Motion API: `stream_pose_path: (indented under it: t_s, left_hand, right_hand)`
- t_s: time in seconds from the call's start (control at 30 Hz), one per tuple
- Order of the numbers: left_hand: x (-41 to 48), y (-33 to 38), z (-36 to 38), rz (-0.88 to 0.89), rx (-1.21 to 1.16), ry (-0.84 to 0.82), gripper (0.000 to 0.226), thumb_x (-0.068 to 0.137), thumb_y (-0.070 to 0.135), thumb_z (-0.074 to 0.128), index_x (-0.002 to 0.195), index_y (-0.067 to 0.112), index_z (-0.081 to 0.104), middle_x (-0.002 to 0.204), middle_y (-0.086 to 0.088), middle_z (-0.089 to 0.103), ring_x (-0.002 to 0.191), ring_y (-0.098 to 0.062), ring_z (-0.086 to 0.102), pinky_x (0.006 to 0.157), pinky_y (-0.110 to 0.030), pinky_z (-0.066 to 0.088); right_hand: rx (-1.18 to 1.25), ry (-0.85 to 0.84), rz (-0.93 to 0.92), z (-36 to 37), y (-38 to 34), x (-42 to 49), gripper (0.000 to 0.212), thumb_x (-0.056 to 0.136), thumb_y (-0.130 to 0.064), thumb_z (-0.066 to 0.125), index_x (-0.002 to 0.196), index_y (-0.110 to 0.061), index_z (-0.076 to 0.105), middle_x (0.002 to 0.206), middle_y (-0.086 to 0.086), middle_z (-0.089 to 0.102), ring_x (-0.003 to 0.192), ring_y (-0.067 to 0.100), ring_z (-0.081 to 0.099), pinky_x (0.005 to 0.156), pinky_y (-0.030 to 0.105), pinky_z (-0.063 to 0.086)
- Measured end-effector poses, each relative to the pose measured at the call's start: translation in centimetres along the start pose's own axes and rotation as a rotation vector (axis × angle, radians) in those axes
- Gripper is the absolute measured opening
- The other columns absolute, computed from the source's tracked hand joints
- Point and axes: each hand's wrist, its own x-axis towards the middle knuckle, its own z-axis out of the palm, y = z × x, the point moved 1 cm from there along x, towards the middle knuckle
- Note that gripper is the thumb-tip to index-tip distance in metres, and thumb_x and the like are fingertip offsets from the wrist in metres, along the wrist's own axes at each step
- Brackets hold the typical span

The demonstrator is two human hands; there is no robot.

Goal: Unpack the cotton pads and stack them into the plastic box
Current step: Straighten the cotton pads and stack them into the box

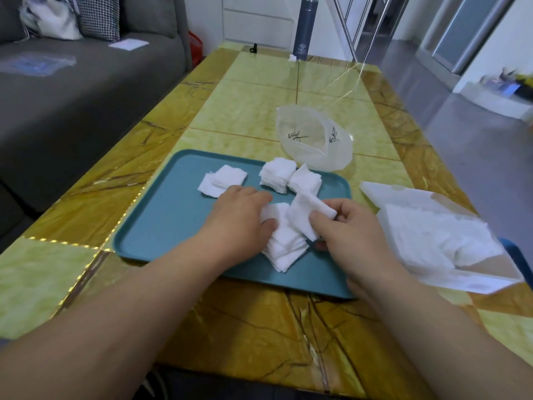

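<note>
Grips pad stack [285, 249] w/ left hand [242, 217] mid-tray: fingers curled over top, thumb against its side. Pinches pad bunch [305, 215] w/ right hand [354, 235], thumb + fingers clamped on it, just above the stack. Further back on teal tray [161, 226]: 3 more pad piles [277, 174], two touching, one apart to the left. Beyond tray's far edge, on table [245, 111]: translucent plastic box [314, 142], open, just beside tray; contents unclear. Right of tray: opened pack [432, 241], pads inside. Far end: dark flask [305, 27], upright.
</note>
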Motion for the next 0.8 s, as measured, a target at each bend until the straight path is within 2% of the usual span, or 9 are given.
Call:
stream_pose_path:
  t_s: [0.1, 0.17, 0.23, 0.3, 0.37, 0.43, 0.57, 0.7, 0.8]
  left_hand:
    - [0.2, 0.1, 0.1, -0.07, -0.148, -0.047, 0.052, 0.092, 0.036, 0.065, 0.141, 0.023, 0.056, 0.125, -0.003, 0.064, 0.131, -0.03, 0.042, 0.105, -0.038, 0.04]
    - [0.0, -0.2, 0.0, -0.094, -0.262, -0.028, 0.031, 0.085, 0.032, 0.07, 0.116, 0.03, 0.069, 0.1, 0.003, 0.068, 0.116, -0.029, 0.054, 0.084, -0.034, 0.044]
    - [0.0, -0.6, -0.3, -0.123, -0.362, 0.063, 0.007, 0.082, 0.027, 0.07, 0.088, 0.029, 0.07, 0.083, 0.007, 0.067, 0.098, -0.024, 0.06, 0.068, -0.029, 0.04]
    - [-0.2, -0.7, -1.0, -0.126, -0.423, 0.169, 0.004, 0.084, 0.026, 0.07, 0.081, 0.027, 0.068, 0.078, 0.01, 0.066, 0.084, -0.014, 0.06, 0.061, -0.025, 0.039]
    - [-0.5, -0.4, -2.0, -0.085, -0.527, 0.235, 0.007, 0.089, 0.024, 0.07, 0.084, 0.029, 0.07, 0.078, 0.012, 0.066, 0.073, -0.005, 0.059, 0.059, -0.018, 0.04]
    - [-1.3, 0.1, -2.8, -0.027, -0.696, 0.2, 0.015, 0.094, 0.017, 0.07, 0.095, 0.03, 0.075, 0.083, 0.007, 0.072, 0.07, -0.007, 0.062, 0.062, -0.014, 0.047]
    - [-2.7, 1.2, -3.2, 0.069, -1.007, -0.028, 0.034, 0.089, -0.001, 0.074, 0.116, 0.019, 0.074, 0.104, -0.012, 0.077, 0.096, -0.034, 0.072, 0.081, -0.037, 0.062]
    - [-2.2, 1.0, -2.7, 0.029, -0.983, -0.012, 0.042, 0.083, 0.0, 0.082, 0.116, 0.022, 0.072, 0.107, -0.009, 0.077, 0.101, -0.039, 0.068, 0.087, -0.047, 0.06]
    - [-1.8, 0.5, -2.6, 0.005, -0.972, 0.006, 0.042, 0.082, -0.002, 0.081, 0.116, 0.021, 0.07, 0.103, -0.012, 0.076, 0.086, -0.027, 0.07, 0.081, -0.035, 0.061]
  right_hand:
    - [0.034, 0.017, 0.003, 0.0, 0.0, 0.1, 0.009, 0.086, -0.018, 0.072, 0.093, -0.023, 0.074, 0.09, 0.007, 0.078, 0.093, 0.038, 0.073, 0.083, 0.061, 0.06]
    - [0.046, 0.03, -0.001, 0.0, 0.0, 0.1, 0.009, 0.085, -0.02, 0.072, 0.093, -0.024, 0.074, 0.09, 0.007, 0.078, 0.092, 0.039, 0.073, 0.081, 0.059, 0.06]
    - [0.045, 0.042, -0.014, -0.2, 0.0, 0.2, 0.009, 0.086, -0.02, 0.071, 0.093, -0.025, 0.074, 0.09, 0.007, 0.078, 0.085, 0.033, 0.073, 0.078, 0.049, 0.061]
    - [0.025, 0.049, -0.029, -0.6, -0.1, 0.2, 0.011, 0.088, -0.017, 0.07, 0.095, -0.025, 0.073, 0.089, 0.005, 0.077, 0.076, 0.02, 0.068, 0.072, 0.038, 0.056]
    - [0.01, 0.04, -0.04, -0.9, -0.2, 0.2, 0.013, 0.089, -0.014, 0.07, 0.095, -0.025, 0.074, 0.087, 0.002, 0.077, 0.071, 0.012, 0.064, 0.068, 0.03, 0.053]
    - [0.014, 0.019, -0.054, -1.1, -0.4, 0.1, 0.016, 0.088, -0.011, 0.072, 0.096, -0.025, 0.075, 0.087, 0.002, 0.077, 0.067, 0.008, 0.064, 0.066, 0.027, 0.053]
    - [0.064, -0.098, -0.047, -1.2, -1.1, 0.1, 0.03, 0.086, 0.004, 0.072, 0.104, -0.019, 0.075, 0.091, 0.002, 0.08, 0.083, 0.014, 0.076, 0.071, 0.029, 0.061]
    - [0.043, -0.247, -0.112, -1.4, -1.7, -0.2, 0.041, 0.082, 0.015, 0.069, 0.111, -0.013, 0.076, 0.096, 0.007, 0.082, 0.098, 0.028, 0.077, 0.087, 0.044, 0.063]
    - [0.062, -0.271, -0.156, -1.5, -1.8, -0.2, 0.025, 0.091, 0.0, 0.073, 0.111, -0.015, 0.077, 0.096, 0.009, 0.081, 0.099, 0.03, 0.077, 0.087, 0.042, 0.064]
